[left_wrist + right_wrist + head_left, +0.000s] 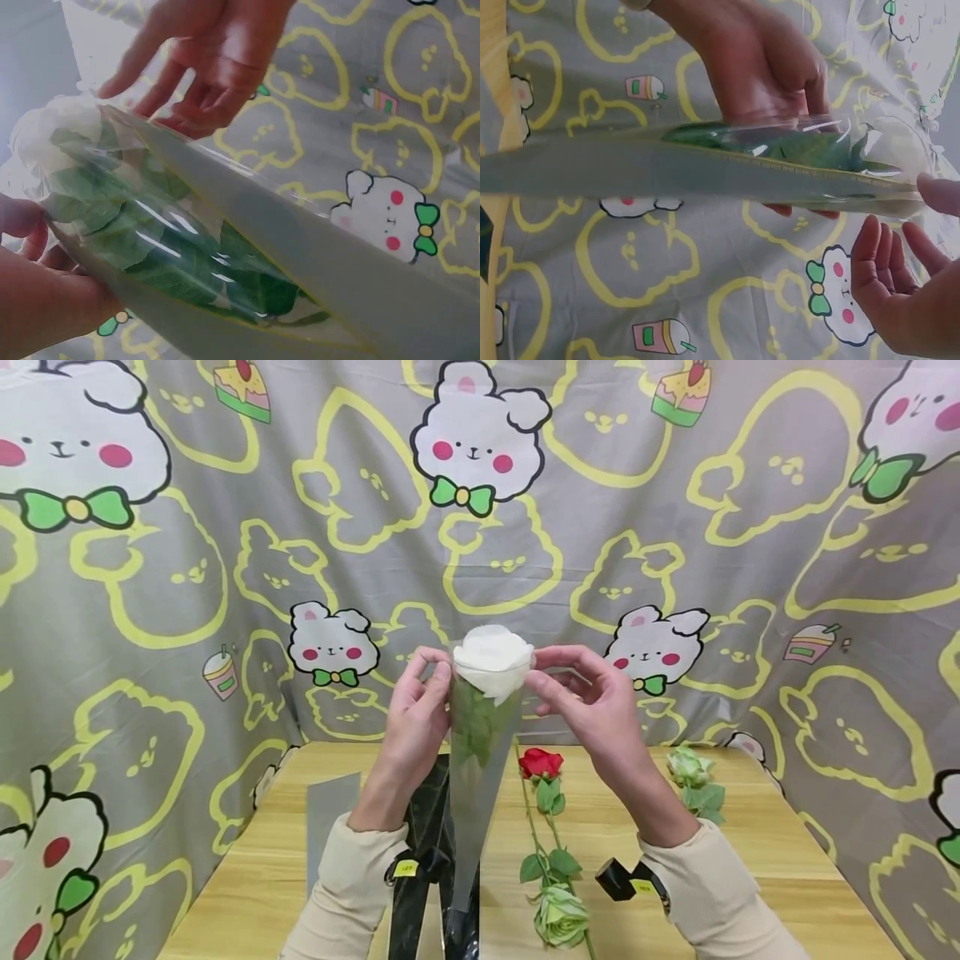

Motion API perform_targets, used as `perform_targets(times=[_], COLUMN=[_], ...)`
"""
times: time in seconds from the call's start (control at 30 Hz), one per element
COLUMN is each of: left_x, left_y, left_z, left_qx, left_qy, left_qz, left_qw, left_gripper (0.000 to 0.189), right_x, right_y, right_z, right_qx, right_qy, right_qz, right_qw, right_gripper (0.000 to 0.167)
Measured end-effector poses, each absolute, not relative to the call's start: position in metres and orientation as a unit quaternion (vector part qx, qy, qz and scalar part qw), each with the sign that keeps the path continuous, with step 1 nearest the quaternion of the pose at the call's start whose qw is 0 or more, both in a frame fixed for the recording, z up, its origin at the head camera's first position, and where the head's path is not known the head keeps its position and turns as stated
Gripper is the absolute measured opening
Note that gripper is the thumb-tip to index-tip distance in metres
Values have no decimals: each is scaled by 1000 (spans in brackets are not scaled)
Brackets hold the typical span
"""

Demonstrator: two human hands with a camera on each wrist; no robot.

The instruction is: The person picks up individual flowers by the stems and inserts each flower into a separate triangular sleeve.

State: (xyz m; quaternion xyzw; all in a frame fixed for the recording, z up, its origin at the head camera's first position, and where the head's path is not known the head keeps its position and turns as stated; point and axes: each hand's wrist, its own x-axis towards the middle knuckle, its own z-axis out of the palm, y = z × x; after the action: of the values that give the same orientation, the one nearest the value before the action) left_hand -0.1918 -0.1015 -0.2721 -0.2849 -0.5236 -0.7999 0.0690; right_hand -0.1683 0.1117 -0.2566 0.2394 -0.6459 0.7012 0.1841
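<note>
A white rose [491, 650] stands upright in a clear and grey cone-shaped flower sleeve [471, 814], held up over the table. Its bloom rises above the rim. My left hand [415, 714] grips the upper left side of the sleeve, thumb toward me. At the right side of the rim my right hand [600, 706] has its thumb and forefinger at the film's edge, other fingers bent. In the left wrist view, green leaves [150, 217] press against the clear film. The sleeve's grey panel [630, 165] tapers to a narrow tip in the right wrist view.
On the wooden table [637, 835] lie a red rose [540, 763] and a green rose [561, 917], stems side by side. Another pale green rose [688, 766] is at the back right. A grey sheet [330, 802] and dark wrapping [422, 835] lie left. A patterned curtain [510, 552] hangs behind.
</note>
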Motion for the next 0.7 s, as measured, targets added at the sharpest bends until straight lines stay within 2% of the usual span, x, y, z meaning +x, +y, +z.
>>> perform_targets(times=[0.2,0.4,0.7], left_x=[-190,-189,-189], left_y=[-102,-101,-96], left_z=[-266,-264,-264], left_qx=[-265,-248,-218], left_qy=[-543,-567,-564], left_qz=[-792,-772,-778], left_qw=[89,145,174], left_gripper=[10,15,17], right_x=[-171,-175,-184], right_y=[114,118,121], right_z=[-254,-252,-249], right_qx=[252,249,249], right_qy=[-662,-670,-680], right_qz=[668,655,634], right_qw=[229,245,270], right_gripper=[10,10,9])
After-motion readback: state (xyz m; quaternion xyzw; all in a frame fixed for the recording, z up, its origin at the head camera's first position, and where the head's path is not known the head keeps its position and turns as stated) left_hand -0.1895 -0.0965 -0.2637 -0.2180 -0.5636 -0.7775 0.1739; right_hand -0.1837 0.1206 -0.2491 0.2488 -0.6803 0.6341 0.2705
